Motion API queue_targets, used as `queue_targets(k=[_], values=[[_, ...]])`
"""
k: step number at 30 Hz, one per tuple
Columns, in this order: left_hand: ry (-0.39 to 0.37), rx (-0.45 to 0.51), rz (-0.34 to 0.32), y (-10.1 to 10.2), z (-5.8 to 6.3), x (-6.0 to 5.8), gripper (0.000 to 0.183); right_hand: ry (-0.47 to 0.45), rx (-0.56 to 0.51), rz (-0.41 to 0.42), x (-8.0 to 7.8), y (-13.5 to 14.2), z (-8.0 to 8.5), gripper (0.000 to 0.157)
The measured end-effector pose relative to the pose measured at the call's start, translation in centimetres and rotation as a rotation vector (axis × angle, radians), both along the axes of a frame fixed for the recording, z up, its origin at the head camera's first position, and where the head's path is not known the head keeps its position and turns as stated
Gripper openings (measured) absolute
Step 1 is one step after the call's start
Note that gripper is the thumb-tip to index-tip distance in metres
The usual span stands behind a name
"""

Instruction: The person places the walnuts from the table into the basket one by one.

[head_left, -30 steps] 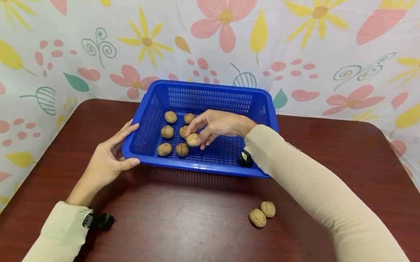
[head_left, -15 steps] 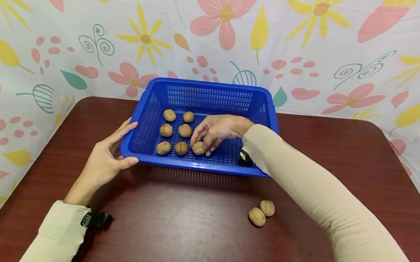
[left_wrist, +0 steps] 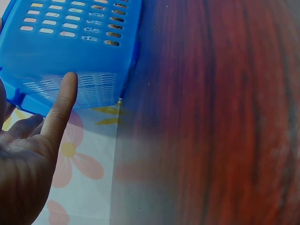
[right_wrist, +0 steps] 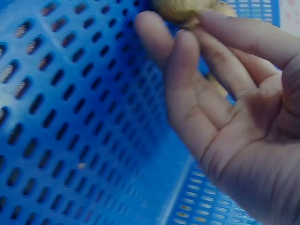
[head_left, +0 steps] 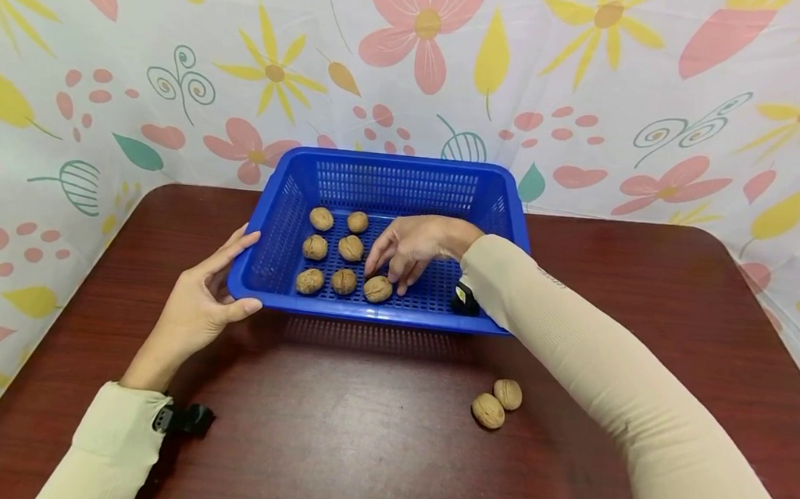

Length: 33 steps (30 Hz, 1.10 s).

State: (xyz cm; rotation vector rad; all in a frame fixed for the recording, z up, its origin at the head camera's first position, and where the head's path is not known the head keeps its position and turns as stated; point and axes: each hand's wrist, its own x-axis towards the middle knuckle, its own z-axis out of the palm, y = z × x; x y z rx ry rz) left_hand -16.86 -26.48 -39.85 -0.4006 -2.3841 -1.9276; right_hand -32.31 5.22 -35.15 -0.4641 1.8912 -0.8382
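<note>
A blue plastic basket with slotted walls stands on the table. My left hand holds its left front corner, thumb on the front rim and fingertips on the left rim. In the left wrist view, one straight finger lies against the outer wall. My right hand is inside the basket, fingers loosely bent and pointing down just above a walnut on the basket floor. In the right wrist view, that walnut shows at the top by the fingertips. Several more walnuts sit in rows to its left.
Two walnuts lie side by side on the dark red-brown table, in front of the basket and near the right forearm. Behind the table hangs a flower-patterned cloth. Black straps with small devices are on the wrists.
My right hand has carried a walnut down and toward the front, set it at the right end of the front row and let it go. The left hand stays on the basket's corner.
</note>
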Motion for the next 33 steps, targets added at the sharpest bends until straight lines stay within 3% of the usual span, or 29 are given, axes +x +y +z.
queue_targets(k=[5,9,15,20,26,30,33], values=[[-0.001,-0.007,-0.002,0.2,-0.1,0.0,0.077,0.091,-0.004,-0.038,0.3,0.8,1.5,0.035],[0.002,-0.013,-0.001,0.3,-0.1,0.0,0.077,0.184,-0.048,-0.044,1.4,2.0,3.8,0.035],[0.008,-0.024,0.003,0.2,0.1,0.2,0.077,0.398,-0.093,-0.036,4.7,5.0,8.5,0.032],[0.010,-0.043,0.009,0.0,0.2,0.2,0.077,0.509,-0.139,-0.036,8.5,8.7,10.5,0.030],[0.003,-0.041,0.006,0.0,0.3,0.2,0.077,0.623,-0.140,-0.116,13.8,12.9,10.0,0.029],[0.004,-0.024,0.002,0.0,0.3,0.2,0.077,0.689,-0.214,-0.215,17.2,15.4,7.9,0.032],[0.005,0.011,-0.011,0.1,0.2,0.1,0.077,0.679,-0.272,-0.325,19.4,17.4,5.8,0.034]])
